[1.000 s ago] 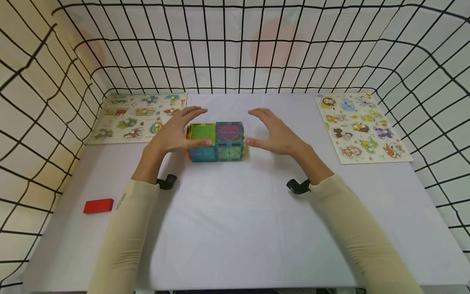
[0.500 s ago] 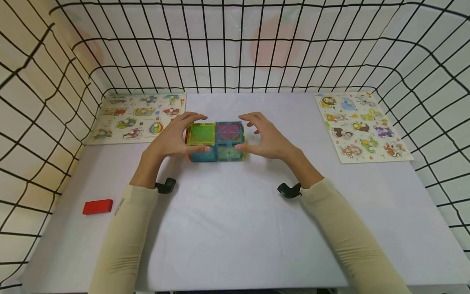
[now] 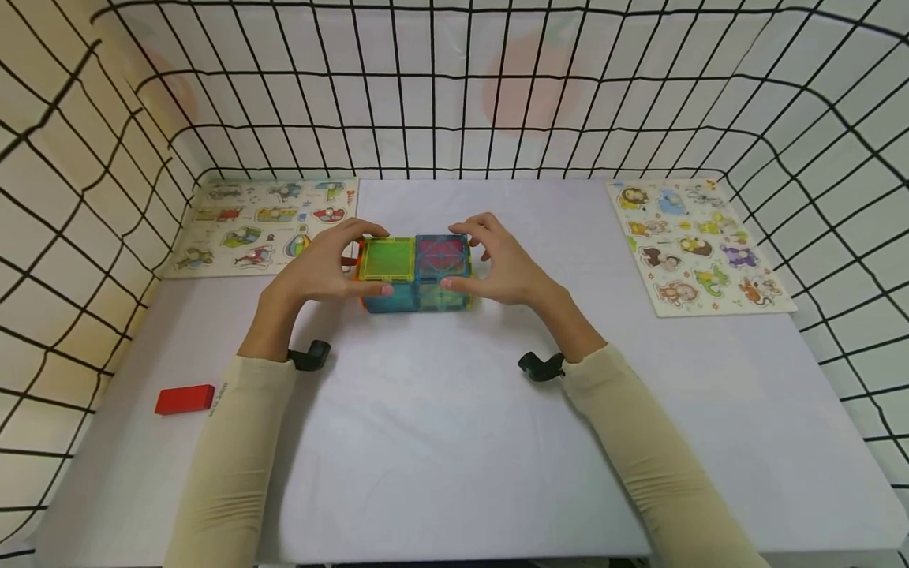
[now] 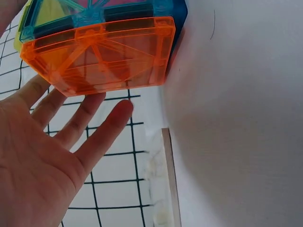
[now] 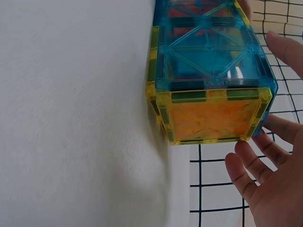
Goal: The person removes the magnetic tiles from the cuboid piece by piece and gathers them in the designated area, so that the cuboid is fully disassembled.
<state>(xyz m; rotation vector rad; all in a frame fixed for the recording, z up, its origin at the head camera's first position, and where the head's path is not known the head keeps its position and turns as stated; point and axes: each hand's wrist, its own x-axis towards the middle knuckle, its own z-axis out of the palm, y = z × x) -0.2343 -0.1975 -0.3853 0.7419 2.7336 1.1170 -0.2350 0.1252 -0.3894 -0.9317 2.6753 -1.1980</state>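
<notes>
A two-cube box of translucent magnetic tiles (image 3: 387, 260) lies on the white table, with green and blue-framed purple tiles on top. Around its left end is my left hand (image 3: 319, 264), thumb before the front face and fingers towards the back. The left wrist view shows those fingers (image 4: 106, 132) spread and fairly straight beside the orange end tile (image 4: 109, 56). My right hand (image 3: 507, 264) stands at the other end, its thumb overlapping the front face. In the right wrist view its fingers (image 5: 241, 175) bend loosely near the yellow-framed end tile (image 5: 213, 116), the thumb apart from the box.
A red block (image 3: 185, 399) lies at the left, beside the left sleeve. Picture puzzle boards stand flat at the back left (image 3: 241, 237) and back right (image 3: 699, 244). A black wire grid (image 3: 461, 102) encloses the table's back and sides.
My right hand has moved left, from beside the box to around its right end. The left hand has shifted slightly left. The box stays about where it was.
</notes>
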